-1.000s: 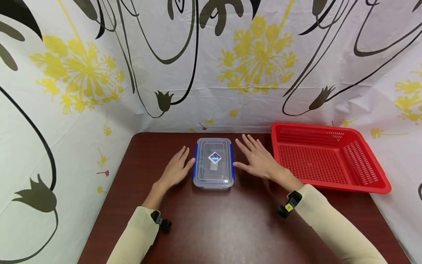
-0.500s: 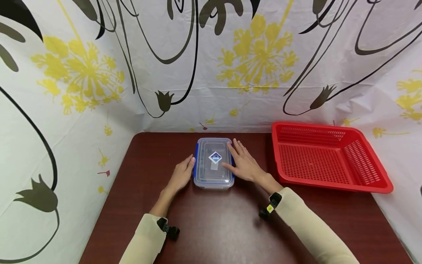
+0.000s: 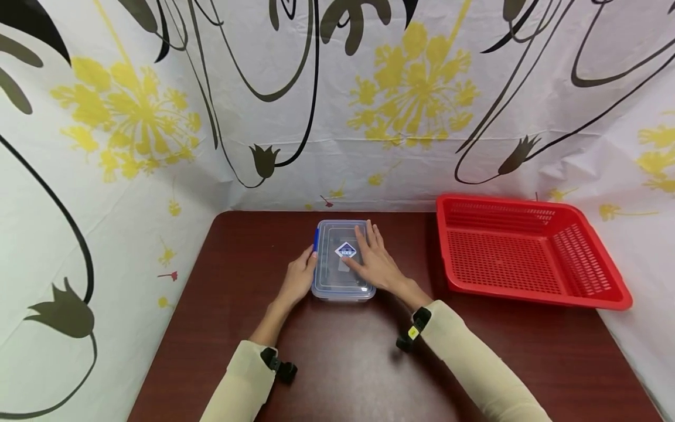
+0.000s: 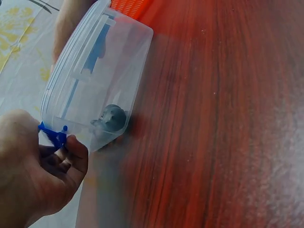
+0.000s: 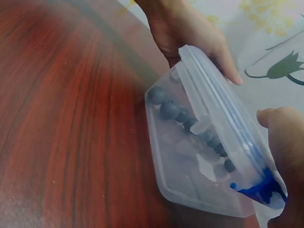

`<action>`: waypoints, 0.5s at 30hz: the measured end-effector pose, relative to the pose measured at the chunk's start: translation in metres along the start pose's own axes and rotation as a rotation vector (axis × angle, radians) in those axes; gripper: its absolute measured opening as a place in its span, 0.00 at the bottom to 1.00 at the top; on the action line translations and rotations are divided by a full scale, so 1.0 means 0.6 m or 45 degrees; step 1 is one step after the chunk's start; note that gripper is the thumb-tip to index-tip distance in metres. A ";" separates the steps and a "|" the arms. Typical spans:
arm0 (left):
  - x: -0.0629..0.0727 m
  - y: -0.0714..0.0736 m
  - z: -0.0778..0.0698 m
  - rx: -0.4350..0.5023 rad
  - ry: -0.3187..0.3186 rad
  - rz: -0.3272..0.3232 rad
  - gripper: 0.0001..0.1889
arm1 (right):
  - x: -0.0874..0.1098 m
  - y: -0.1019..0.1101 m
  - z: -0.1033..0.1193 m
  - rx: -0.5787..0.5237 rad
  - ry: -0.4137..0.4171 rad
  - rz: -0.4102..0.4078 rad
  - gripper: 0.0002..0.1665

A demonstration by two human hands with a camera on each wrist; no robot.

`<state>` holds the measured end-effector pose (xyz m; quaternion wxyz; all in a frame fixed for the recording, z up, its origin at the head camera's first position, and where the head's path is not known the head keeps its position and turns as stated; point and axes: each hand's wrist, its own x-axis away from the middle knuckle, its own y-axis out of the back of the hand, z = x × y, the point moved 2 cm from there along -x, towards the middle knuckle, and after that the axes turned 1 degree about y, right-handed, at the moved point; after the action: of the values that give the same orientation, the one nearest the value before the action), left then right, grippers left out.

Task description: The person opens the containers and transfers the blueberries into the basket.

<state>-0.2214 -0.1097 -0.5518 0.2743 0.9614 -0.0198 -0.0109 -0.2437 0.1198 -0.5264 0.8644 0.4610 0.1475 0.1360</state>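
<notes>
A clear plastic food container [image 3: 337,281] with a lid and blue side latches sits on the table. A diamond-shaped label [image 3: 345,251] marks its lid. My left hand [image 3: 298,279] holds the container's left side, fingers curled at a blue latch [image 4: 54,137] that stands out from the wall. My right hand [image 3: 381,266] rests over the lid's right part, fingers stretched and thumb on top. Near that hand another blue latch [image 5: 259,191] juts outward; the fingertips there are partly out of frame. Several dark, round things [image 5: 169,110] show through the container's wall.
A red perforated basket [image 3: 538,302] stands on the right of the dark brown tabletop [image 3: 348,363]. White patterned cloth [image 3: 327,117] hangs behind the table and along its sides. Each wrist wears a small black camera, on the left [image 3: 279,366] and right [image 3: 413,331].
My right hand has moved left from beside the container onto its lid. My left hand has shifted right and now grips the left side. The container has hardly moved.
</notes>
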 end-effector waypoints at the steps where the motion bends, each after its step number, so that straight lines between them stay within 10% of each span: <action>1: 0.000 -0.003 0.001 -0.007 -0.006 0.007 0.30 | 0.000 -0.002 -0.001 0.000 -0.004 0.001 0.57; 15: 0.004 -0.011 -0.002 0.035 -0.089 0.036 0.27 | 0.001 -0.017 -0.007 -0.034 -0.001 -0.011 0.54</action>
<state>-0.2187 -0.1036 -0.5542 0.2603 0.9637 -0.0431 -0.0402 -0.2439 0.1176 -0.5374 0.8712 0.4487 0.1473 0.1341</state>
